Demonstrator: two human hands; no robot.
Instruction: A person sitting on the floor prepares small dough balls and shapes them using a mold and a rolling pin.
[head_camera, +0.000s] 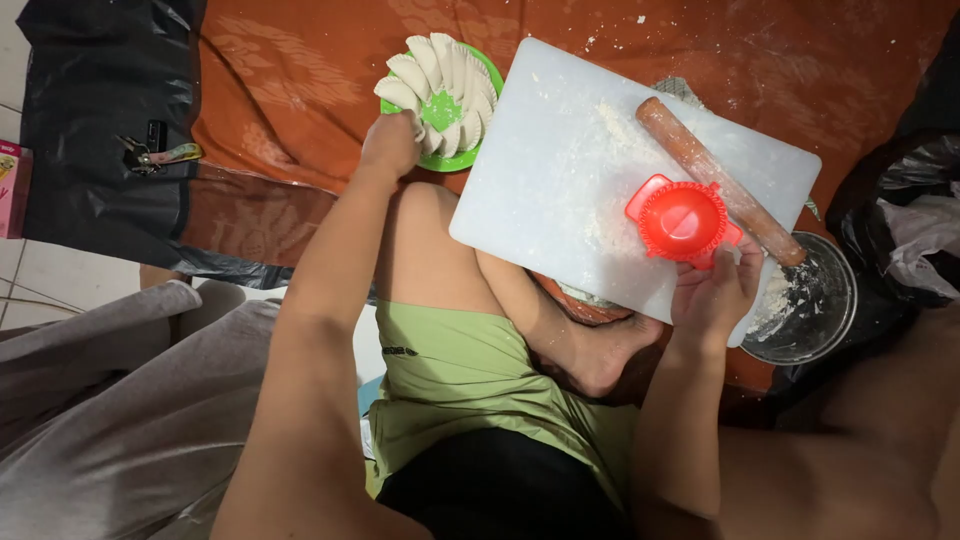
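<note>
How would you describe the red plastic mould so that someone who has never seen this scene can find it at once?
Look for the large white cutting board, dusted with flour, on the orange cloth. Near its right edge, beside the wooden rolling pin, lies the red plastic mould, with the right hand at its lower edge. It is the only red thing there, round with a toothed rim.

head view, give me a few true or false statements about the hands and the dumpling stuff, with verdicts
1. The left hand is at the green plate of folded dumplings. True.
2. The red dumpling press lies on the orange cloth. False: it sits on the white cutting board, at the right hand.
3. The rolling pin rests across the board. True.
4. The plate holds no dumplings. False: they ring it.
</note>
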